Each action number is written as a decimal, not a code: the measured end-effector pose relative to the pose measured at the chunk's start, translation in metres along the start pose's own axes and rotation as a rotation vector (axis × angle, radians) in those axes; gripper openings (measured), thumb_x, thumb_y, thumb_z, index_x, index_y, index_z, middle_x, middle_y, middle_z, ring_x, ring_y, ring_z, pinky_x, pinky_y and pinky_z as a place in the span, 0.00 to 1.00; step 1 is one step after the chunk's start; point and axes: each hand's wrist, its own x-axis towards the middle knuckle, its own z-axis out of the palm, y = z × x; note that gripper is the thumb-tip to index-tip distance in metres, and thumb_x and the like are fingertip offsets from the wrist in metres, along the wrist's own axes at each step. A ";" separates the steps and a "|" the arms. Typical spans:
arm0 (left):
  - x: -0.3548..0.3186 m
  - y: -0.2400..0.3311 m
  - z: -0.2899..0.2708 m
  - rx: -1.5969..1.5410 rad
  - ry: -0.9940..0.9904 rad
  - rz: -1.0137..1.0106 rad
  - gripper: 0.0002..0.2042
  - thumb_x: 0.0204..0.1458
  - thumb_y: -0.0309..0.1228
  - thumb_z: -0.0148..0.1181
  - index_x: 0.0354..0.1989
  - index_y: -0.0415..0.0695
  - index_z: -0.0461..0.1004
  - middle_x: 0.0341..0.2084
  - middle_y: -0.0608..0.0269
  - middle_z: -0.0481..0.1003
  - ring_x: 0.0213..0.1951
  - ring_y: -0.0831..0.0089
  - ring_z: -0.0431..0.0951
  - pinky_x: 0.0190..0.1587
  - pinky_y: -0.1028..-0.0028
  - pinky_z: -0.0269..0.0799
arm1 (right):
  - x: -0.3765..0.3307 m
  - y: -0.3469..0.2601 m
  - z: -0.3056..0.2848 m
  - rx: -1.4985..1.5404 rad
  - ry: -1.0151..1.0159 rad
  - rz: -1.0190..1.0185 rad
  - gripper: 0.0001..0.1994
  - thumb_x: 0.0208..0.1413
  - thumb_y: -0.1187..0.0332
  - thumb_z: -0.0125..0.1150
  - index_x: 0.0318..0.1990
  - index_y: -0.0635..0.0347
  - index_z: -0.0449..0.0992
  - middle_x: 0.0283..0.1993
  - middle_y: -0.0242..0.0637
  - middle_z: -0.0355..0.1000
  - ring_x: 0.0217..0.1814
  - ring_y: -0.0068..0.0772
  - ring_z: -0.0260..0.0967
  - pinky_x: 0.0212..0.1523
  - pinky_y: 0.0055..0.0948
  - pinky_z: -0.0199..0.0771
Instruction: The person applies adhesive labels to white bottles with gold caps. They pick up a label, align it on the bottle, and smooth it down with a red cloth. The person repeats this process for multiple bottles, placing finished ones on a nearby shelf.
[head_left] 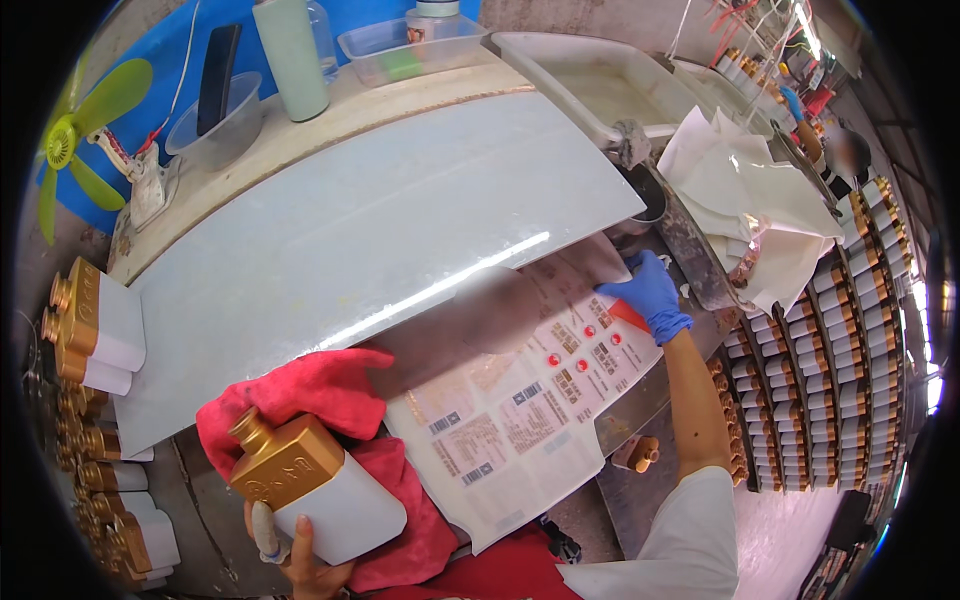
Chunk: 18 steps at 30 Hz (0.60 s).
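Observation:
My left hand [300, 560], a pale cover on one fingertip, grips a white bottle [335, 505] with an embossed gold shoulder and open neck. The bottle tilts toward the upper left over a crumpled red cloth [300, 395]. My right hand [650, 295], in a blue glove, is at the far right edge of a printed sheet of labels [530, 420]. Its fingers are bent there; what they hold is hidden. A flat orange-red piece [628, 316] shows beneath the glove. The sheet lies partly beside a pale board [380, 220] and hangs over the near table edge.
White-and-gold bottles [100, 330] stand at the left; racks of them [830, 370] fill the right. A dark cup [648, 195] and white tray [590, 85] lie beyond my right hand. A green fan [62, 142] is far left. Another person [845, 155] works at far right.

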 end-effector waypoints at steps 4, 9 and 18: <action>0.002 0.001 -0.001 -0.010 -0.002 0.000 0.40 0.29 0.39 0.79 0.58 0.45 0.71 0.63 0.34 0.57 0.65 0.37 0.53 0.65 0.46 0.49 | 0.012 0.025 0.007 -0.015 0.027 -0.020 0.35 0.28 0.48 0.78 0.43 0.63 0.73 0.42 0.43 0.75 0.44 0.41 0.74 0.46 0.35 0.73; 0.002 0.002 -0.001 0.004 -0.007 -0.003 0.40 0.29 0.38 0.79 0.58 0.46 0.71 0.63 0.35 0.57 0.65 0.37 0.54 0.64 0.46 0.50 | 0.031 0.057 0.000 0.115 -0.093 -0.026 0.22 0.40 0.54 0.72 0.34 0.64 0.77 0.33 0.41 0.77 0.36 0.37 0.74 0.41 0.31 0.72; 0.004 -0.001 0.000 -0.003 -0.022 0.004 0.40 0.31 0.36 0.78 0.59 0.48 0.69 0.64 0.35 0.55 0.65 0.37 0.53 0.64 0.46 0.50 | 0.031 0.078 -0.003 0.355 -0.204 -0.028 0.20 0.46 0.56 0.69 0.35 0.68 0.80 0.30 0.41 0.77 0.31 0.26 0.73 0.37 0.29 0.72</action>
